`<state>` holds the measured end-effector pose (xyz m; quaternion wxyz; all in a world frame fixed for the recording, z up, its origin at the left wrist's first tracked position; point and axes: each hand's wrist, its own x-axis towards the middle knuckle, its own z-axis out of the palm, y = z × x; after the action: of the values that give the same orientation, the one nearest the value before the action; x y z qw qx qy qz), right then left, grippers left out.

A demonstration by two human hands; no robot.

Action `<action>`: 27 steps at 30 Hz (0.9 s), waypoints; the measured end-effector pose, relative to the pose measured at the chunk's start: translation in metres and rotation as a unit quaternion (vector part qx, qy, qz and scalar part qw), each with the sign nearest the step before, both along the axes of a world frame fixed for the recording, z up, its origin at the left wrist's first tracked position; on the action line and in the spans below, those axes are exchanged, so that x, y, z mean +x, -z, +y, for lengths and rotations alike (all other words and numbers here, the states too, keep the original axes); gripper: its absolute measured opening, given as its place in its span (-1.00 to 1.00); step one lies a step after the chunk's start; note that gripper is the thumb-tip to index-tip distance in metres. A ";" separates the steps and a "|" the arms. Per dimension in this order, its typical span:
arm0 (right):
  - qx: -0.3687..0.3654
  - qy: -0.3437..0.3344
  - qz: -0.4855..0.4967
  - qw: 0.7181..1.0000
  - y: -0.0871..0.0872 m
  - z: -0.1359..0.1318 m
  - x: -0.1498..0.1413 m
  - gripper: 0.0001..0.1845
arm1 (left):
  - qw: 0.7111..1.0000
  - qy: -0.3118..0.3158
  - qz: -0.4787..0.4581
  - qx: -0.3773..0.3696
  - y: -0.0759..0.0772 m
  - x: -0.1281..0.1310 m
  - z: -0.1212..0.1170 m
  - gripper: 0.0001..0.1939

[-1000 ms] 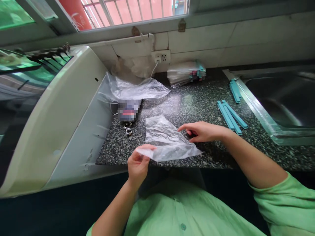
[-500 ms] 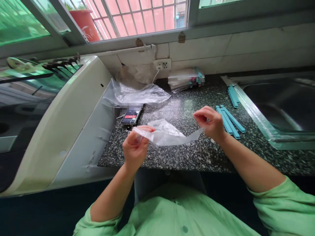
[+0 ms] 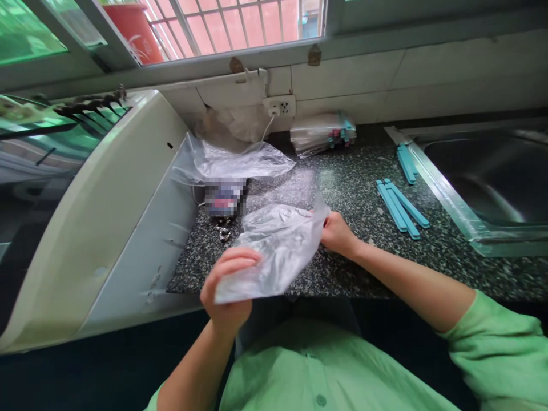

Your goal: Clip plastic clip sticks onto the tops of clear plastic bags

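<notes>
A clear plastic bag point(image 3: 278, 245) is stretched between my hands above the front of the speckled counter. My left hand point(image 3: 229, 279) is closed on its near left corner. At the bag's right edge, my right hand point(image 3: 338, 234) grips it, with the fingertips partly hidden behind the plastic. To the right of that hand lie several flat light-blue strips point(image 3: 396, 208), and another bundle of blue strips point(image 3: 406, 162) is by the sink edge. More clear plastic bags point(image 3: 244, 160) lie flat at the back left.
A pixelated phone point(image 3: 225, 197) lies left of the bag, near a small beaded chain point(image 3: 224, 231). Packed plastic bags with blue and pink pieces point(image 3: 323, 134) rest by the wall, beside a socket point(image 3: 280, 107). A white appliance point(image 3: 128, 188) bounds the left, a steel sink point(image 3: 475, 240) the right.
My right hand has moved left and slightly down, away from the blue strips. My left hand has lowered and turned. The bag now hangs broader, its face tilted towards me.
</notes>
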<state>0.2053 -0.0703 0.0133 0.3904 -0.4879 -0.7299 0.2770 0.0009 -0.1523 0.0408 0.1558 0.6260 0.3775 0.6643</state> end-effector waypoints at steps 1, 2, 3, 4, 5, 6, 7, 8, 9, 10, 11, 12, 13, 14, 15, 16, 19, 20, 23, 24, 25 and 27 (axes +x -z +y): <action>0.014 0.002 0.024 1.000 -0.001 0.002 0.000 -0.80 | 0.999 0.035 0.028 0.004 0.004 0.000 -0.005 -0.87; 0.030 0.005 0.040 0.999 -0.003 0.005 0.002 -0.82 | 0.995 0.076 0.057 0.009 0.007 -0.001 -0.008 -0.87; 0.051 0.012 0.049 0.997 -0.006 0.009 0.005 -0.83 | 0.990 0.113 0.084 0.009 0.010 -0.001 -0.011 -0.87; 0.077 0.019 0.048 0.996 -0.009 0.012 0.009 -0.83 | 0.984 0.141 0.110 0.006 0.012 -0.001 -0.011 -0.86; 0.106 0.029 0.042 0.993 -0.012 0.015 0.015 -0.82 | 0.978 0.161 0.131 0.003 0.015 -0.002 -0.011 -0.84; 0.135 0.042 0.031 0.990 -0.015 0.017 0.020 -0.81 | 0.974 0.173 0.147 0.001 0.017 -0.002 -0.010 -0.81; 0.156 0.058 0.015 0.986 -0.017 0.020 0.026 -0.79 | 0.971 0.179 0.156 0.000 0.019 -0.003 -0.009 -0.79; 0.167 0.070 -0.004 0.983 -0.019 0.021 0.031 -0.78 | 0.971 0.180 0.158 0.000 0.022 -0.004 -0.008 -0.77; 0.160 0.073 -0.029 0.984 -0.019 0.022 0.036 -0.78 | 0.972 0.178 0.154 0.000 0.023 -0.004 -0.007 -0.76; 0.136 0.064 -0.059 0.987 -0.019 0.023 0.039 -0.80 | 0.974 0.173 0.145 0.001 0.025 -0.004 -0.007 -0.76; 0.100 0.045 -0.096 0.989 -0.017 0.023 0.041 -0.83 | 0.978 0.164 0.129 0.004 0.026 -0.004 -0.008 -0.76; 0.062 0.017 -0.136 0.989 -0.015 0.022 0.041 -0.81 | 0.982 0.151 0.110 0.006 0.027 -0.003 -0.008 -0.78; 0.031 -0.016 -0.174 0.984 -0.013 0.021 0.040 -0.73 | 0.987 0.137 0.088 0.008 0.027 -0.002 -0.009 -0.81; 0.010 -0.048 -0.204 0.978 -0.010 0.020 0.038 -0.61 | 0.990 0.123 0.068 0.006 0.027 0.000 -0.010 -0.83; 0.002 -0.075 -0.224 0.972 -0.007 0.019 0.035 -0.51 | 0.993 0.108 0.050 0.003 0.026 0.003 -0.011 -0.85; 0.004 -0.096 -0.235 0.967 -0.005 0.018 0.032 -0.46 | 0.995 0.095 0.037 0.001 0.026 0.005 -0.012 -0.86; 0.009 -0.115 -0.233 0.966 -0.001 0.017 0.025 -0.53 | 0.995 0.091 0.040 0.004 0.025 0.012 -0.015 -0.85; 0.006 -0.109 -0.226 0.968 -0.001 0.017 0.024 -0.58 | 0.993 0.106 0.057 0.013 0.026 0.012 -0.016 -0.84; -0.005 -0.089 -0.195 0.977 0.001 0.018 0.021 -0.66 | 0.975 0.176 0.131 0.042 0.032 0.012 -0.021 -0.81; -0.006 -0.085 -0.181 0.980 0.001 0.018 0.019 -0.68 | 0.967 0.196 0.157 0.047 0.035 0.010 -0.021 -0.80; -0.012 -0.085 -0.163 0.983 0.002 0.017 0.017 -0.71 | 0.960 0.207 0.180 0.049 0.039 0.009 -0.022 -0.78; -0.048 -0.113 -0.107 0.987 0.002 0.013 0.011 -0.75 | 0.953 0.206 0.220 0.038 0.045 0.007 -0.021 -0.77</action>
<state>0.2158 -0.0575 0.0115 0.2522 -0.4476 -0.8036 0.3006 0.0079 -0.1731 -0.0040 0.1787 0.8263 0.2399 0.4772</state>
